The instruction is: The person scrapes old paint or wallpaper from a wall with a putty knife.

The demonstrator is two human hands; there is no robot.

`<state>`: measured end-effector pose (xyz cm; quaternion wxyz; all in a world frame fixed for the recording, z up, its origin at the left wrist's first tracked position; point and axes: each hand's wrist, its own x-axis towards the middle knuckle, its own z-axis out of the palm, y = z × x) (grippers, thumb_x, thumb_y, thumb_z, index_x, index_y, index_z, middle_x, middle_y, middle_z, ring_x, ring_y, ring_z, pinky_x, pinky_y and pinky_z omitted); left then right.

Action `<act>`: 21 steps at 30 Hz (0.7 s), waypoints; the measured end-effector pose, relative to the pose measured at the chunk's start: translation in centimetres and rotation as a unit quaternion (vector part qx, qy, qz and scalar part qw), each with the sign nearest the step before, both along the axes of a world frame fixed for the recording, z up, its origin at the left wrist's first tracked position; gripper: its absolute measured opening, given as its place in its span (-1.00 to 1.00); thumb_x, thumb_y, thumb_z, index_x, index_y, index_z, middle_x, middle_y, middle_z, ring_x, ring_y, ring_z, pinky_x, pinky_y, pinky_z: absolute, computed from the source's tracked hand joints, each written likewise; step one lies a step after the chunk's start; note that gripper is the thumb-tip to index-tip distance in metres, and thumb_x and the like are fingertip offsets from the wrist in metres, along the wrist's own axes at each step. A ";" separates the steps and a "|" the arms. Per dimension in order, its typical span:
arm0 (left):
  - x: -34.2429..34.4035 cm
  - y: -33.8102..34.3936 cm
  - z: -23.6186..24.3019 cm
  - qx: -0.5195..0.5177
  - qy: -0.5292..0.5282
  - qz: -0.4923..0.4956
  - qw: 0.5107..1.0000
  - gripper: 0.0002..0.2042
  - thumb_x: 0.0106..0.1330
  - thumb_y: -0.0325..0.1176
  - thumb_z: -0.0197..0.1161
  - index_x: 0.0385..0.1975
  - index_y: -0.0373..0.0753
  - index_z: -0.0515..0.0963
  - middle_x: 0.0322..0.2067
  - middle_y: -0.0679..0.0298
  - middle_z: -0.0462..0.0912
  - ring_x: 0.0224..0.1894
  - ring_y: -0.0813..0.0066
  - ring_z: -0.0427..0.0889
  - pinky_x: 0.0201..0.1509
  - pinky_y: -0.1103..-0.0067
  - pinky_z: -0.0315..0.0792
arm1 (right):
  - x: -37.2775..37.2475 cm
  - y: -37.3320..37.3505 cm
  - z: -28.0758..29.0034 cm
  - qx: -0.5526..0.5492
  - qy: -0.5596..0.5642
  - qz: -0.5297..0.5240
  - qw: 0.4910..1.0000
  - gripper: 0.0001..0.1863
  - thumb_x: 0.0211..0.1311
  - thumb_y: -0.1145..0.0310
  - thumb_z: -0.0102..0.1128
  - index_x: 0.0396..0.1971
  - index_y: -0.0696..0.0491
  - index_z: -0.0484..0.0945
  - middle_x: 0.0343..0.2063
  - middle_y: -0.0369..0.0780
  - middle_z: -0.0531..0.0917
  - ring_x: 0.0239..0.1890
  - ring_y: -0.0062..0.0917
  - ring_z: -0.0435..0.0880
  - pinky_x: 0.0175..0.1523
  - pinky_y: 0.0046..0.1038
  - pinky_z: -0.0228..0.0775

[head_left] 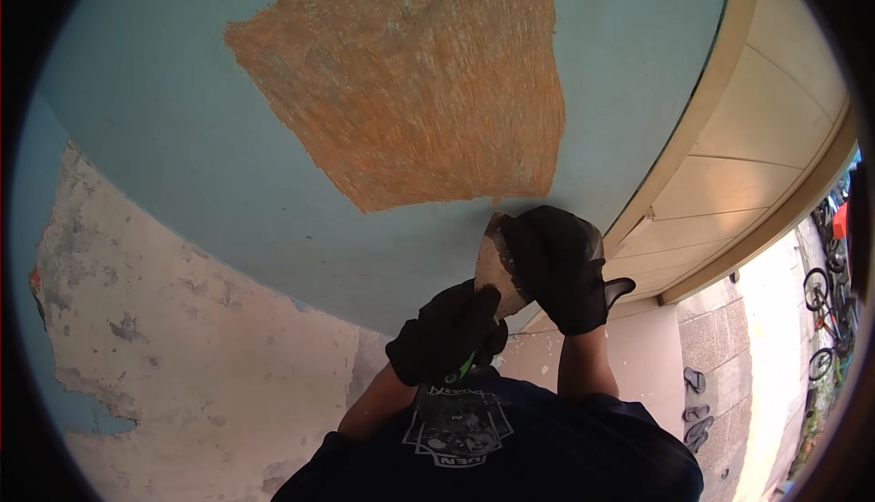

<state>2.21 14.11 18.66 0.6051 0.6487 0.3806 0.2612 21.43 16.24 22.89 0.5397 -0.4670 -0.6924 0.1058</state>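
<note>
Both my hands wear black gloves and meet in front of my chest, just below a blue-green painted surface (629, 65). Between them is a thin, flat tan-grey piece (493, 270) with a dark, uneven edge; its exact kind is hard to make out. My left hand (448, 333) pinches its lower end, and a bit of green shows by the glove. Closed over its upper right side is my right hand (558, 265), with one finger sticking out to the right. Above my hands lies a rough orange-brown patch (437, 101), bared in the paint, with scratch-like streaks.
Lower left is a pale, stained surface (191, 320) with flaking paint. A cream panelled door or frame (729, 165) curves along the right. Beyond it, dark sandals (697, 411) rest on paving, and bicycles (820, 311) stand at the far right.
</note>
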 end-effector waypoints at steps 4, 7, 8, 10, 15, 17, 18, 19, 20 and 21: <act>1.3 0.0 -1.0 0.640 0.132 0.130 0.746 -0.72 0.36 -0.36 0.14 -0.02 -0.37 0.46 -0.49 0.21 0.57 -0.58 0.50 0.53 -0.45 0.55 0.48 | 0.1 0.7 0.4 -0.009 0.013 0.008 1.000 -0.92 0.12 0.50 0.26 -0.45 0.20 0.61 -0.54 -0.12 0.64 -0.53 -0.31 0.64 -0.41 -0.37 0.44; 1.3 -0.1 -0.3 0.597 0.081 0.112 0.790 -0.77 0.35 -0.30 0.15 -0.14 -0.33 0.51 -0.54 0.21 0.56 -0.59 0.48 0.52 -0.49 0.54 0.44 | 0.2 0.8 0.4 -0.024 0.017 -0.001 1.000 -0.90 0.12 0.48 0.28 -0.48 0.21 0.61 -0.57 -0.11 0.63 -0.56 -0.31 0.64 -0.43 -0.37 0.44; 1.4 -0.8 0.9 0.419 0.078 0.106 0.898 -0.77 0.32 -0.30 0.19 -0.15 -0.31 0.52 -0.50 0.17 0.57 -0.57 0.44 0.54 -0.47 0.52 0.46 | 0.3 0.9 0.5 -0.025 0.016 -0.002 1.000 -0.90 0.12 0.48 0.28 -0.48 0.21 0.61 -0.57 -0.11 0.63 -0.56 -0.31 0.64 -0.43 -0.37 0.44; 1.2 -0.6 0.7 0.220 0.069 0.094 0.968 -0.77 0.29 -0.31 0.23 -0.16 -0.29 0.53 -0.45 0.14 0.58 -0.55 0.40 0.56 -0.46 0.50 0.48 | 0.3 1.1 0.5 -0.058 0.028 0.004 0.998 -0.88 0.11 0.46 0.28 -0.50 0.21 0.62 -0.59 -0.11 0.64 -0.58 -0.30 0.65 -0.44 -0.38 0.43; -0.2 0.2 -1.3 0.456 0.089 0.030 0.885 -0.45 0.05 -0.58 0.40 0.12 -0.36 0.45 -0.14 -0.03 0.57 -0.23 0.19 0.66 -0.18 0.45 0.57 | 0.4 1.6 0.2 -0.032 -0.003 -0.001 0.999 -0.87 0.16 0.41 0.30 -0.50 0.15 0.63 -0.64 -0.13 0.59 -0.62 -0.31 0.60 -0.49 -0.36 0.40; 0.1 -0.1 -1.3 0.464 0.093 0.046 0.880 -0.43 0.03 -0.58 0.41 0.13 -0.35 0.45 -0.14 -0.03 0.57 -0.24 0.18 0.66 -0.19 0.45 0.57 | 0.4 1.6 0.3 -0.039 -0.021 0.000 0.999 -0.87 0.16 0.42 0.30 -0.51 0.15 0.63 -0.64 -0.13 0.59 -0.62 -0.32 0.60 -0.49 -0.36 0.40; 0.3 -0.1 -0.9 0.475 0.099 0.060 0.872 -0.42 0.01 -0.59 0.42 0.13 -0.34 0.45 -0.15 -0.03 0.57 -0.24 0.17 0.66 -0.20 0.44 0.57 | 0.4 1.6 0.3 -0.038 -0.017 -0.002 0.999 -0.87 0.16 0.42 0.30 -0.51 0.15 0.62 -0.64 -0.13 0.59 -0.63 -0.32 0.60 -0.50 -0.36 0.40; 0.2 -0.1 0.0 0.474 0.097 0.061 0.873 -0.42 0.01 -0.59 0.42 0.13 -0.34 0.45 -0.15 -0.03 0.57 -0.24 0.17 0.66 -0.20 0.44 0.57 | 0.4 1.6 0.4 -0.036 -0.014 -0.003 0.999 -0.86 0.16 0.41 0.31 -0.52 0.15 0.62 -0.64 -0.13 0.59 -0.63 -0.33 0.60 -0.50 -0.36 0.39; 0.7 0.2 3.2 0.262 0.141 0.044 0.954 -0.43 0.02 -0.58 0.42 0.13 -0.33 0.46 -0.15 -0.03 0.57 -0.24 0.16 0.66 -0.19 0.44 0.57 | 0.4 1.6 0.3 -0.038 -0.016 -0.005 0.999 -0.86 0.16 0.41 0.31 -0.52 0.15 0.62 -0.64 -0.13 0.59 -0.63 -0.33 0.60 -0.50 -0.36 0.39; 1.0 0.5 4.9 0.036 0.177 0.022 0.983 -0.44 0.03 -0.58 0.41 0.12 -0.32 0.46 -0.15 -0.03 0.57 -0.24 0.16 0.66 -0.19 0.43 0.57 | 0.3 1.6 0.4 -0.052 -0.006 -0.012 0.999 -0.86 0.16 0.41 0.30 -0.52 0.15 0.62 -0.65 -0.14 0.59 -0.64 -0.33 0.60 -0.50 -0.36 0.39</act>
